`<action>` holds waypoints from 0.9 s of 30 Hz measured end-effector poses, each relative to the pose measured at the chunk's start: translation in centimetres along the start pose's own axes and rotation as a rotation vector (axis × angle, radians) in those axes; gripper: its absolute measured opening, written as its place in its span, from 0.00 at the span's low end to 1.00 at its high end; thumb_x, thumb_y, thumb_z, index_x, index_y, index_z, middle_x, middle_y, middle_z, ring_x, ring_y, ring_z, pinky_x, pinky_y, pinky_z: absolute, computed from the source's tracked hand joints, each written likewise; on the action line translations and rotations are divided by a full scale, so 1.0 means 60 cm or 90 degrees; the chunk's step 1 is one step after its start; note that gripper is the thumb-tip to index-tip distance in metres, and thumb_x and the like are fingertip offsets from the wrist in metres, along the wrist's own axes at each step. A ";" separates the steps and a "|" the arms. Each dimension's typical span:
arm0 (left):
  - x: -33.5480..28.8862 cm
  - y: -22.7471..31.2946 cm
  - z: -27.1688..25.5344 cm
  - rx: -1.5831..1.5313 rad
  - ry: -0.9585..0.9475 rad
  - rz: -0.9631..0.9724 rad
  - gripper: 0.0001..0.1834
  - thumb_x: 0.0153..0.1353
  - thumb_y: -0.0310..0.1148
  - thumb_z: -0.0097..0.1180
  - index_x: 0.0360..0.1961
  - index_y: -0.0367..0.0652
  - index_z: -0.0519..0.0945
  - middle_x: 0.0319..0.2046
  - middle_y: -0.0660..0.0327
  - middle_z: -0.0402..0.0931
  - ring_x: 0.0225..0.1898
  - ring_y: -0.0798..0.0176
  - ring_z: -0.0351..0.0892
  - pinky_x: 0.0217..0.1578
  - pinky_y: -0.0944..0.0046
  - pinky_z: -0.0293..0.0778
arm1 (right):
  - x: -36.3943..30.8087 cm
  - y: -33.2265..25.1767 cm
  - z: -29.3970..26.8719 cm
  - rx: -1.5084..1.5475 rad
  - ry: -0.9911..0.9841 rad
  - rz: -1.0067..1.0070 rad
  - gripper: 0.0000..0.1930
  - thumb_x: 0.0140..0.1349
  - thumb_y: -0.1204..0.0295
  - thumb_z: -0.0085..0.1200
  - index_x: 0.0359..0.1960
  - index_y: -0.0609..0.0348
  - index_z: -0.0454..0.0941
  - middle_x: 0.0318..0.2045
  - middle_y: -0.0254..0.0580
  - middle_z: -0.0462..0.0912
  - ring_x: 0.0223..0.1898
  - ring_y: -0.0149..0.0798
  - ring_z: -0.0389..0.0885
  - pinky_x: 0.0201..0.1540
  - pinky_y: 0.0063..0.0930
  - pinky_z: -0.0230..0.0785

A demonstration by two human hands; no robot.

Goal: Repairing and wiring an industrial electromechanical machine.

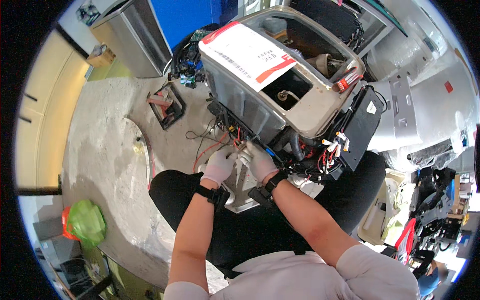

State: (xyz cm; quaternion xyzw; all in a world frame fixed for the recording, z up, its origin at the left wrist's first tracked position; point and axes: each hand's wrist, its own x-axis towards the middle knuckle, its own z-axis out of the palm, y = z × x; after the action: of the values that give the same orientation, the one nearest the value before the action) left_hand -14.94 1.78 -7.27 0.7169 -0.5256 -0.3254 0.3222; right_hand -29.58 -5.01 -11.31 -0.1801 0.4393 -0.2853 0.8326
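The fingers of the left hand (219,167) and right hand (258,163) are curled inward, though whether anything is pinched cannot be told, near red wires (238,134) at twelve o'clock, with the grey housing (320,99) seen beyond at one o'clock.

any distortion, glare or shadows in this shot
Head view: fisheye bends the cream cabinet; head view: highlights streak the clear plastic wrap; head view: shadows darken the grey floor; head view: red wires beside the right hand are too small to trace.
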 end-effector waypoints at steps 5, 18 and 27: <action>-0.005 0.013 0.008 0.039 0.033 -0.112 0.19 0.58 0.41 0.59 0.41 0.35 0.78 0.37 0.41 0.80 0.43 0.39 0.79 0.44 0.50 0.73 | 0.008 -0.006 0.001 -0.108 0.038 0.039 0.20 0.67 0.54 0.54 0.52 0.55 0.76 0.45 0.36 0.79 0.47 0.33 0.79 0.49 0.25 0.71; 0.000 0.008 0.015 -0.026 -0.045 -0.089 0.18 0.61 0.42 0.55 0.37 0.34 0.79 0.33 0.42 0.80 0.42 0.39 0.79 0.43 0.48 0.73 | 0.025 0.009 -0.019 0.005 -0.065 -0.029 0.13 0.72 0.57 0.45 0.47 0.48 0.78 0.41 0.29 0.80 0.41 0.28 0.77 0.47 0.24 0.68; -0.004 0.007 0.022 -0.026 0.108 -0.096 0.19 0.62 0.43 0.55 0.39 0.34 0.78 0.34 0.43 0.81 0.39 0.39 0.80 0.41 0.49 0.74 | 0.027 -0.014 0.014 -0.167 0.070 -0.022 0.14 0.74 0.60 0.41 0.49 0.53 0.76 0.43 0.33 0.80 0.43 0.30 0.77 0.49 0.28 0.70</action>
State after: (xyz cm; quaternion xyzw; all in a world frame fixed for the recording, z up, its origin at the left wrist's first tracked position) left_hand -16.31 1.77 -7.64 0.7727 -0.4344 -0.2977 0.3545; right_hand -28.41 -6.62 -11.40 -0.2792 0.5148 -0.2493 0.7713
